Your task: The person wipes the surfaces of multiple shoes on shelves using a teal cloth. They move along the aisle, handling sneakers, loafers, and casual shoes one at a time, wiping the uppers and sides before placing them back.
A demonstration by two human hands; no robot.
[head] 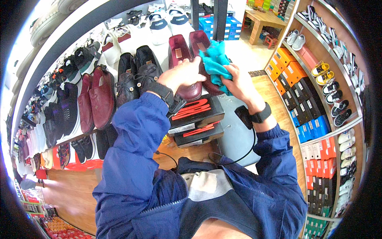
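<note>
My right hand [238,82] grips a crumpled teal cloth [215,64]. The cloth lies against the right shoe of a maroon slip-on pair and covers much of it; the shoe's back part [199,40] shows beyond. Over the front of the pair's left shoe [179,44] is my left hand [183,74], its thumb and forefinger spread towards the cloth. Whether its other fingers press on the shoe is hidden. Black shoes with bows [147,70] stand just left of that hand. Below the maroon pair, black shoe boxes [197,112] with red lettering are stacked.
A display shelf with another maroon pair [101,100] and many more shoes curves away leftward. White shoes [179,21] stand behind. Beside the boxes is a grey surface [238,140]. On the right, a tall wooden rack [337,125] holds shoes and boxes. A wooden table [264,21] stands farther back.
</note>
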